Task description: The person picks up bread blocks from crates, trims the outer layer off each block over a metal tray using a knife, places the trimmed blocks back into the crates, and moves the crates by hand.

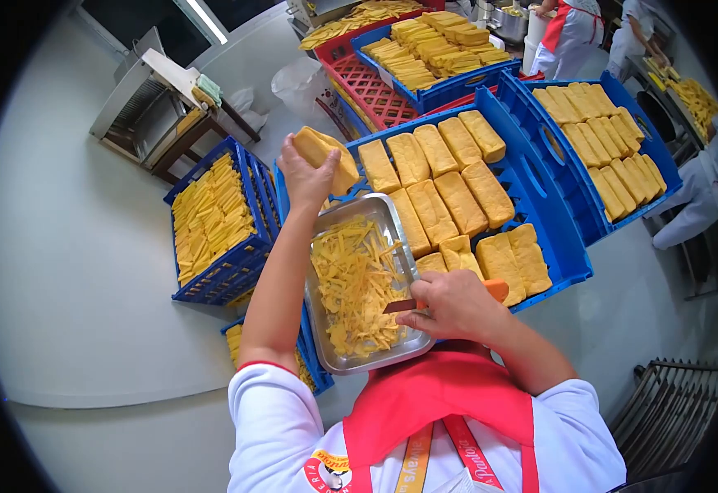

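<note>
My left hand (303,177) grips a yellow loaf of bread (339,163) above the far left corner of a metal tray. In my right hand (457,302) is a knife (497,289) with an orange handle, its short dark blade pointing left over the tray. Thin yellow bread trimmings (355,279) fill much of the metal tray (404,238), which lies partly over a blue crate (552,238). Several whole loaves (434,212) sit in rows in that crate, just right of the tray.
Another blue crate of loaves (601,135) stands to the right. Stacked crates on the left hold yellow bread slices (211,218); more slices (441,49) lie in crates at the back. A slatted metal rack (663,415) is at lower right. Co-workers (568,37) stand at the upper right.
</note>
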The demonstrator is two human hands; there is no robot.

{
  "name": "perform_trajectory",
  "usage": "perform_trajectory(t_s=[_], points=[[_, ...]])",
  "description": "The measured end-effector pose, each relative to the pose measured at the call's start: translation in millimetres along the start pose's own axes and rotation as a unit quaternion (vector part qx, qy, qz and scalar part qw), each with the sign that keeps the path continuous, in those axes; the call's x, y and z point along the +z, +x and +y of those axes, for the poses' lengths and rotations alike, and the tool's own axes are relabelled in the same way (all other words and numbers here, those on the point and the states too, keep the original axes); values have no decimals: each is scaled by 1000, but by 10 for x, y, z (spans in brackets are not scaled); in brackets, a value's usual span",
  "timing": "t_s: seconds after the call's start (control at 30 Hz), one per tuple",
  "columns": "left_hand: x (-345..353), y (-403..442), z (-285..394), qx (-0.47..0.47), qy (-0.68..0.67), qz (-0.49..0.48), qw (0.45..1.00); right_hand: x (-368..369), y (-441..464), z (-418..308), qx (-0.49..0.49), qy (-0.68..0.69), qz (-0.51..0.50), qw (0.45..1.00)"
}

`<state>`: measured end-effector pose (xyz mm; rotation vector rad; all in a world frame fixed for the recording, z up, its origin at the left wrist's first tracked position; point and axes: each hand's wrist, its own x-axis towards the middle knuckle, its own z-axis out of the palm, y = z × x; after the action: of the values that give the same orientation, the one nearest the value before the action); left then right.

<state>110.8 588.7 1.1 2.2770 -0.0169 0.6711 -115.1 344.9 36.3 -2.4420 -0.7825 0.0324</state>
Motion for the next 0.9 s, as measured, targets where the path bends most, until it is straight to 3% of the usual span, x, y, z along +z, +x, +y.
perform_trajectory(t_s=[0.03,0.07,0.1,0.17,0.3,0.37,0.43,0.5,0.57,0.63,0.67,0.7,0.73,0.77,0.83,0.87,0.9], points=[[74,33,35,13,79,-10,997,-2,-31,18,1,-3,2,1000],[128,36,61,-44,103,-72,991,1,-67,43,6,8,7,1000],[201,38,-36,-40,100,-73,992,-4,-101,64,11,18,13,1000],[411,80,-316,-37,290,-298,909,-63,-169,79,21,24,20,999],[674,193,3,-19,386,-332,860,-76,-326,175,70,40,24,996],[894,191,98,-40,224,-325,918,-47,-372,233,78,70,47,993],[962,181,267,-26,253,-376,891,-44,-416,250,89,59,47,993],[830,110,498,-147,155,-393,894,-93,-442,273,98,48,45,993],[890,147,367,-172,117,-383,900,-179,-478,272,128,99,19,987],[864,156,342,-270,57,-279,920,-166,-495,310,145,114,28,982],[855,183,238,-269,57,-275,921,-156,-498,330,164,131,37,977],[779,207,183,-313,-132,-258,904,-157,-495,350,161,132,40,977],[718,210,121,-346,-316,-231,853,-157,-486,373,176,133,48,974],[653,174,48,-347,-314,-227,855,-162,-466,386,189,135,55,971],[125,-83,509,-404,-488,-235,737,-200,-372,368,167,143,93,971],[-27,-237,532,-405,-487,-230,739,-214,-306,361,152,133,146,968],[-167,-420,525,-417,-539,-270,680,-226,-239,355,139,123,196,963]])
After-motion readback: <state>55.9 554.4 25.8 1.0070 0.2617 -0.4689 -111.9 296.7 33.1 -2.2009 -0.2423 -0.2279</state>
